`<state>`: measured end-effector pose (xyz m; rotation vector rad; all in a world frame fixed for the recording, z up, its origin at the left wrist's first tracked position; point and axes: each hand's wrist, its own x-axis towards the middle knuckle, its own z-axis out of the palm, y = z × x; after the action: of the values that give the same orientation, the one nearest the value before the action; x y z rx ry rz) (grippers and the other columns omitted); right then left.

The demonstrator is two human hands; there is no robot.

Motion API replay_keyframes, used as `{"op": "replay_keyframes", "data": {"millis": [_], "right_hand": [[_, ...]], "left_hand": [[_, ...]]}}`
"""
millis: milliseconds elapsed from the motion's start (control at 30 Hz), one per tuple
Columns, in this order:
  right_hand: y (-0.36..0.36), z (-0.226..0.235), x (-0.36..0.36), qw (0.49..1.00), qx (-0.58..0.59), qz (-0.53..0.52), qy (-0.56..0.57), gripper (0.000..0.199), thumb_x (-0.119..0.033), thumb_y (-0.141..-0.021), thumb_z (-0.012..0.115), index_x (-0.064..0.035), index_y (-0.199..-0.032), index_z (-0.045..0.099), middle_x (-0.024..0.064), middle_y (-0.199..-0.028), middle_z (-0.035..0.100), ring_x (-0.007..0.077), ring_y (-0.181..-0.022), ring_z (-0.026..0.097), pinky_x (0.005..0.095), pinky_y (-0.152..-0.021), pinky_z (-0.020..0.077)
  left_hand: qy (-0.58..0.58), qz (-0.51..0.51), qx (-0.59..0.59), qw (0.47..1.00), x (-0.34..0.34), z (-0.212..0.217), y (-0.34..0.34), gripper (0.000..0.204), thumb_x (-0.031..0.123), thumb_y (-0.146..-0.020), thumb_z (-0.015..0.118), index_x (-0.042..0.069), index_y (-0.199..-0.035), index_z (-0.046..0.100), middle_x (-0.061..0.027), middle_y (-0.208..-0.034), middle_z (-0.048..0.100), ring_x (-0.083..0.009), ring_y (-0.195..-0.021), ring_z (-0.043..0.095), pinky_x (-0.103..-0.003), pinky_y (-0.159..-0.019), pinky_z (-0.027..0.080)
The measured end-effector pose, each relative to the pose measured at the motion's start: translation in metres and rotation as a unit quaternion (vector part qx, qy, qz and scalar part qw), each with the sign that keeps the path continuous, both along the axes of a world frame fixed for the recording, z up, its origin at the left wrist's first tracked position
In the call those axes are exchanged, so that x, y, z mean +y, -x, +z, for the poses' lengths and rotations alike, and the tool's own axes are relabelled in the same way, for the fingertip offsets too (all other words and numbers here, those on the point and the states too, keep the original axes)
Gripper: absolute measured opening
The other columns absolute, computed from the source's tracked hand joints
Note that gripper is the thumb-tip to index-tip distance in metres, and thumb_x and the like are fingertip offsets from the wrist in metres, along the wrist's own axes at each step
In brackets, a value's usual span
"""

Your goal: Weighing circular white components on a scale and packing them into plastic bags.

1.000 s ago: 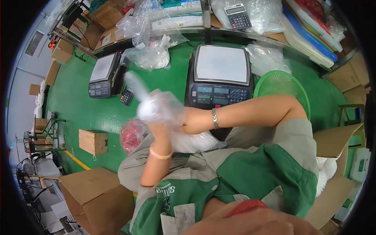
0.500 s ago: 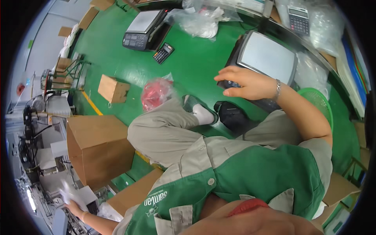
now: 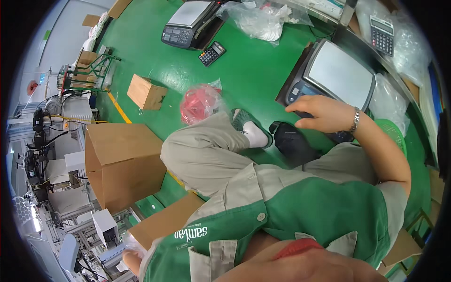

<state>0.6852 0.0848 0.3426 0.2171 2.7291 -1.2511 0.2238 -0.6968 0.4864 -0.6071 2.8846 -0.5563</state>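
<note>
The right hand (image 3: pixel 322 113) lies flat, fingers loosely spread and holding nothing, on the near-left corner of a weighing scale (image 3: pixel 336 77), with its fingertips over the dark keypad strip at the front of the scale. A metal bracelet (image 3: pixel 354 121) sits on that wrist, and the forearm runs back and to the right toward the body. The scale's pale weighing plate stretches away from the hand, up and to the right, with its long side running roughly across the view; the plate itself carries nothing that can be made out. The left hand (image 3: pixel 130 257) is far off at the lower left, low beside the body near the edge of a cardboard box (image 3: pixel 164 224); it seems to touch some pale plastic film, but whether it grips it cannot be told. So the right hand is by far the nearer to the scale, in fact touching it, while the left is well apart from it. Just below the right hand a dark pouch (image 3: pixel 291 141) lies on the green floor (image 3: pixel 253 66), beside the person's shoe. Further left of that hand, past the bent knee, sits a red bag of parts (image 3: pixel 199 103) in clear film. Well beyond it are a small calculator (image 3: pixel 211 53) and a second scale (image 3: pixel 188 23), with a heap of clear bags (image 3: pixel 263 19) to their right.
</note>
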Motion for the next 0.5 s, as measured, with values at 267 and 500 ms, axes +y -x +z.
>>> {"op": "replay_keyframes", "data": {"millis": [267, 500], "right_hand": [[-0.018, -0.006, 0.030, 0.970, -0.044, -0.177, 0.160, 0.035, -0.016, -0.081, 0.058, -0.0017, -0.113, 0.054, 0.0165, -0.098, 0.060, 0.0245, -0.083, 0.059, 0.0343, -0.075, 0.0464], [-0.034, -0.021, 0.036, 0.974, -0.006, -0.202, 0.102, 0.037, -0.018, -0.081, 0.060, -0.0017, -0.114, 0.053, 0.0166, -0.098, 0.059, 0.0261, -0.086, 0.060, 0.0346, -0.077, 0.0470]], "left_hand": [[-0.152, -0.376, 0.084, 0.910, 0.360, 0.048, 0.066, 0.050, 0.020, -0.081, 0.056, 0.001, -0.125, 0.044, -0.0225, -0.116, 0.054, -0.0325, -0.102, 0.056, -0.038, -0.086, 0.044], [-0.097, -0.772, 0.018, 0.627, 0.766, -0.139, 0.090, 0.062, 0.025, -0.076, 0.062, 0.017, -0.132, 0.038, -0.0152, -0.132, 0.042, -0.0316, -0.118, 0.043, -0.039, -0.096, 0.038]]}}
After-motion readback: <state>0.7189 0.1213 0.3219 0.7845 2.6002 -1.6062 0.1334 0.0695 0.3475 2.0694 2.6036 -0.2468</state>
